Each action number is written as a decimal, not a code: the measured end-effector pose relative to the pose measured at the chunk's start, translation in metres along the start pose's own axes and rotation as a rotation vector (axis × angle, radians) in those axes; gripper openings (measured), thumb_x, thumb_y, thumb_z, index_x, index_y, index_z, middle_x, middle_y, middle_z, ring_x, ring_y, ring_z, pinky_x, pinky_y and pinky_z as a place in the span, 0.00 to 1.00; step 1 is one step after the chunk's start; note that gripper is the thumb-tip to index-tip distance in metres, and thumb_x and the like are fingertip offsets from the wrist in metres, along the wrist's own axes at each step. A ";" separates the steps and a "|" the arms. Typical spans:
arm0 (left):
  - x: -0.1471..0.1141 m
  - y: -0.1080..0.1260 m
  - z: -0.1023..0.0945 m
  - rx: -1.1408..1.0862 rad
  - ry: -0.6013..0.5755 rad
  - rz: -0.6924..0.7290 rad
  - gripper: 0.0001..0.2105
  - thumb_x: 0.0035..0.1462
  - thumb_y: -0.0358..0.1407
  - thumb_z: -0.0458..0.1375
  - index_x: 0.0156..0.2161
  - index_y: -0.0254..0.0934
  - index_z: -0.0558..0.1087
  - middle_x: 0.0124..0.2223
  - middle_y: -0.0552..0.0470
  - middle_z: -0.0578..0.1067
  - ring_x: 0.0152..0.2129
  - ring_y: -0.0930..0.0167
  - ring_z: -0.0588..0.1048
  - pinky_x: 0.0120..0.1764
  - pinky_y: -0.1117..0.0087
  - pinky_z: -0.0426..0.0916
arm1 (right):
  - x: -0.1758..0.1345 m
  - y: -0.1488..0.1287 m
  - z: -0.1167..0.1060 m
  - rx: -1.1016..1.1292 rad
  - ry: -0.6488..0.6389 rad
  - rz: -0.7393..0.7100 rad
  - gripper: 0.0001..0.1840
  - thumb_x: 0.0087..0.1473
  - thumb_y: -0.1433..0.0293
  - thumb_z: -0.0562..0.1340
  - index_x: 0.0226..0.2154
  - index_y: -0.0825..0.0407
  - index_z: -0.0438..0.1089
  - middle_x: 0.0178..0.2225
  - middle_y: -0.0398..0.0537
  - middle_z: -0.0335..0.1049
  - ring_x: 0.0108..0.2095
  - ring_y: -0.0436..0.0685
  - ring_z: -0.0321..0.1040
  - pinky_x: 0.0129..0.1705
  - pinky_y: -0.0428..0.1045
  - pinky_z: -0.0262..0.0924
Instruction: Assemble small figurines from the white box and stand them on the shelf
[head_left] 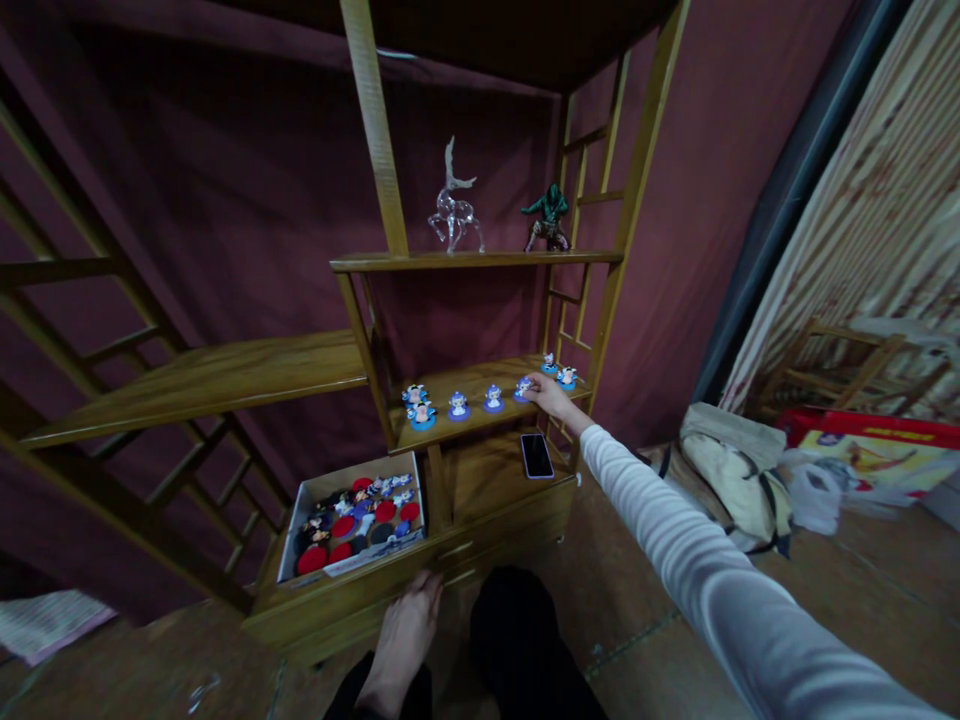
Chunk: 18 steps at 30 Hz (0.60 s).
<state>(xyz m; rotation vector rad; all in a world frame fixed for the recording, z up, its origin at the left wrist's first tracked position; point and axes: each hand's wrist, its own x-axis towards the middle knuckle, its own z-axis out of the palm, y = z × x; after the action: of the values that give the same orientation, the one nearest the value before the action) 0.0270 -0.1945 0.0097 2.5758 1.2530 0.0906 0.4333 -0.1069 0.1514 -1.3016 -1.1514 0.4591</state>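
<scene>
Right hand (553,396): my fingertips were pinched narrow on a small purple-and-white figurine (523,386) with a round base.
Brown wooden shelf (480,377): it stood near the right end; six other figurines (493,398) looked already placed.
White cardboard box (375,558): many more lay inside, apparently left to do.
Figurine's axis: vertical, front seemingly facing me.
Left hand (409,625): low before me, its grip unclear.

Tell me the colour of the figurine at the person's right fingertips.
The figurine is purple and white; best seen in the head view.
</scene>
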 end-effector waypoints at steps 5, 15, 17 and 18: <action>0.000 -0.003 0.001 -0.010 -0.004 0.009 0.19 0.62 0.34 0.38 0.49 0.41 0.68 0.52 0.50 0.70 0.46 0.72 0.71 0.48 0.72 0.63 | 0.004 0.000 -0.005 -0.066 -0.064 -0.031 0.13 0.35 0.72 0.64 0.29 0.52 0.66 0.25 0.39 0.69 0.27 0.50 0.66 0.39 0.50 0.61; 0.002 -0.008 0.003 -0.037 0.010 0.032 0.17 0.62 0.35 0.41 0.49 0.40 0.68 0.51 0.47 0.70 0.46 0.71 0.71 0.48 0.71 0.62 | 0.007 -0.002 -0.017 -0.390 -0.062 -0.093 0.11 0.42 0.73 0.60 0.34 0.52 0.65 0.29 0.41 0.68 0.31 0.51 0.65 0.40 0.49 0.60; 0.003 -0.008 0.004 -0.048 0.013 0.035 0.17 0.62 0.35 0.41 0.49 0.40 0.69 0.51 0.47 0.70 0.46 0.71 0.71 0.48 0.71 0.62 | 0.008 -0.004 -0.027 -0.486 -0.011 -0.095 0.12 0.43 0.73 0.59 0.35 0.52 0.65 0.30 0.42 0.68 0.32 0.51 0.65 0.41 0.49 0.60; 0.003 -0.009 0.005 -0.056 0.015 0.037 0.17 0.62 0.35 0.41 0.49 0.40 0.68 0.50 0.47 0.70 0.45 0.71 0.71 0.47 0.72 0.62 | 0.008 -0.006 -0.033 -0.534 0.004 -0.087 0.12 0.43 0.73 0.59 0.35 0.52 0.66 0.30 0.42 0.69 0.32 0.51 0.65 0.41 0.49 0.59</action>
<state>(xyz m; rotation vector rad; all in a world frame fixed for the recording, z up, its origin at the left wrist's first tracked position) 0.0230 -0.1883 0.0028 2.5551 1.1909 0.1499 0.4628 -0.1188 0.1646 -1.6960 -1.3758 0.0798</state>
